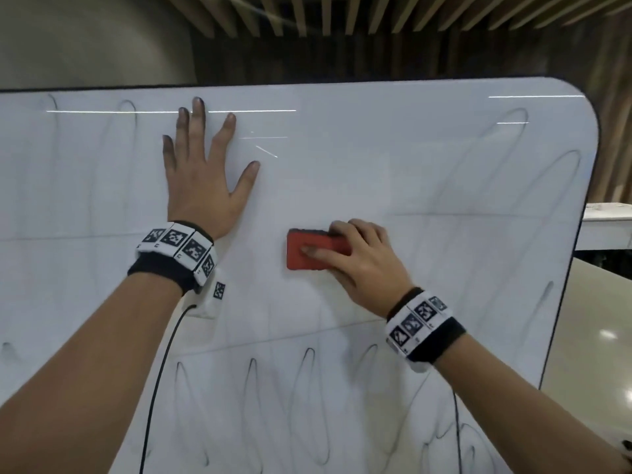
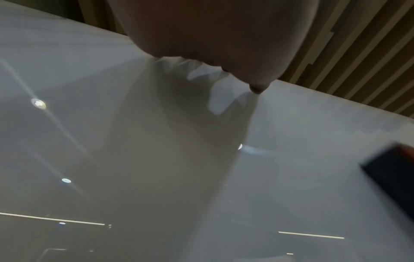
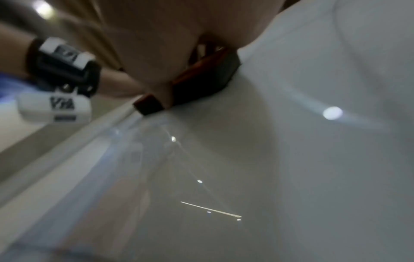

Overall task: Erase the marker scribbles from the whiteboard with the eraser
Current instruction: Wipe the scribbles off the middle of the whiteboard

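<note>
A large whiteboard (image 1: 393, 172) fills the head view. Looping black marker scribbles (image 1: 307, 388) run along its bottom, with fainter loops at the top left (image 1: 126, 111) and at the right (image 1: 533, 172). My right hand (image 1: 355, 258) grips a red eraser (image 1: 304, 254) with a dark felt face and holds it flat against the middle of the board. In the right wrist view the eraser (image 3: 201, 79) lies under my palm on the board (image 3: 313, 141). My left hand (image 1: 201, 172) presses flat on the board, fingers spread, up and left of the eraser. The left wrist view catches the eraser's corner (image 2: 394, 177).
The board's rounded right edge (image 1: 581, 234) stands before a pale floor (image 1: 595, 336) and a white counter (image 1: 605, 227). A wooden slat ceiling (image 1: 376, 15) runs above. Black cables (image 1: 160, 371) hang from both wristbands across the board's lower part.
</note>
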A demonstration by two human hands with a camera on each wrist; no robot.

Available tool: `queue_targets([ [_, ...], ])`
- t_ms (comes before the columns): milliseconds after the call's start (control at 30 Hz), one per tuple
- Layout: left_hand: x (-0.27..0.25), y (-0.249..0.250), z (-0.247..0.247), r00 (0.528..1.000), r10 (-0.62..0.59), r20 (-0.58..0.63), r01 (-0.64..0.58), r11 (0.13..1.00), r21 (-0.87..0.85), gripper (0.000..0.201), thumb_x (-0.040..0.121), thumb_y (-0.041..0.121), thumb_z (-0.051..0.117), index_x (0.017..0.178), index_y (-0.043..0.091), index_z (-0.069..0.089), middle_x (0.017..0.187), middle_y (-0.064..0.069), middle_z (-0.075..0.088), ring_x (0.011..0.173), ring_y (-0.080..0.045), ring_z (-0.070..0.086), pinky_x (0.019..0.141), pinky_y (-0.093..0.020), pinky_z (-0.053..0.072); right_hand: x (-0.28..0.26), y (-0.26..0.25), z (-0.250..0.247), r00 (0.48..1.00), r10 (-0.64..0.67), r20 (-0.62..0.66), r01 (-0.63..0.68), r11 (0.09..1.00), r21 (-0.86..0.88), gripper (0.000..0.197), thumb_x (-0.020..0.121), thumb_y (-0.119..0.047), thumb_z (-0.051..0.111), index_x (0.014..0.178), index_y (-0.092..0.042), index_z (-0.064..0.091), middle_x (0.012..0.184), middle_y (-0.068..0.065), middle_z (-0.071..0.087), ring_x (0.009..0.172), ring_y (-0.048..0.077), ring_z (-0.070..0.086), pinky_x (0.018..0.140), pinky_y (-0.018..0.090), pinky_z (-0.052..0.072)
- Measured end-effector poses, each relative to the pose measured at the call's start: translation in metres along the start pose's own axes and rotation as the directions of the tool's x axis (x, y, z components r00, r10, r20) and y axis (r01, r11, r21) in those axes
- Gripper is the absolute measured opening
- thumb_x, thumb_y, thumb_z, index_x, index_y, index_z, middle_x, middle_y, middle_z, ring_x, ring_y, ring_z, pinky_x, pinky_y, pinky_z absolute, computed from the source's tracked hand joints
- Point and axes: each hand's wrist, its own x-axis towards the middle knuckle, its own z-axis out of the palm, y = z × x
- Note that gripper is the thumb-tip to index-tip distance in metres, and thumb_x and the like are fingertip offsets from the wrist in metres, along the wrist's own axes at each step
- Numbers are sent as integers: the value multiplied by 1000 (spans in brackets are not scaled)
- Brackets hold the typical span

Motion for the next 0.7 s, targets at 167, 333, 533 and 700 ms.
queue_targets([
  [167, -2, 6, -1, 999, -33, 2, 33, 999, -29, 66, 101, 56, 40, 158, 28, 22, 170, -8, -1, 157, -32, 0, 125, -58, 5, 28, 74, -50, 917, 308, -253, -310, 950, 36, 48, 87, -22, 66, 134, -29, 68, 125, 17, 57, 110, 38, 52, 97, 48, 41],
  [333, -4, 16, -1, 997, -80, 2, 80, 996, -46, 66, 103, 52, 41, 159, 25, 20, 170, -9, -1, 157, -32, -1, 125, -58, 5, 19, 53, -41, 724, 597, -347, -567, 801, 193, 50, 86, -20, 71, 136, -25, 65, 128, 19, 53, 108, 37, 50, 100, 46, 41],
  [533, -6, 21, -2, 994, -111, 11, 112, 993, -45, 67, 103, 50, 43, 160, 25, 18, 170, -9, 0, 157, -33, 2, 125, -58, 9, -2, 59, -41, 971, 165, -174, -179, 981, -69, 42, 90, -18, 73, 131, -26, 71, 126, 19, 59, 111, 36, 52, 97, 49, 43],
  [700, -6, 25, -3, 991, -133, 11, 133, 990, -56, 67, 102, 45, 49, 159, 22, 23, 169, -11, 3, 156, -35, 5, 124, -60, 14, 18, 133, -92, 424, 752, -506, -738, 610, 288, 54, 90, -27, 67, 144, -27, 59, 131, 22, 49, 114, 39, 47, 102, 42, 40],
])
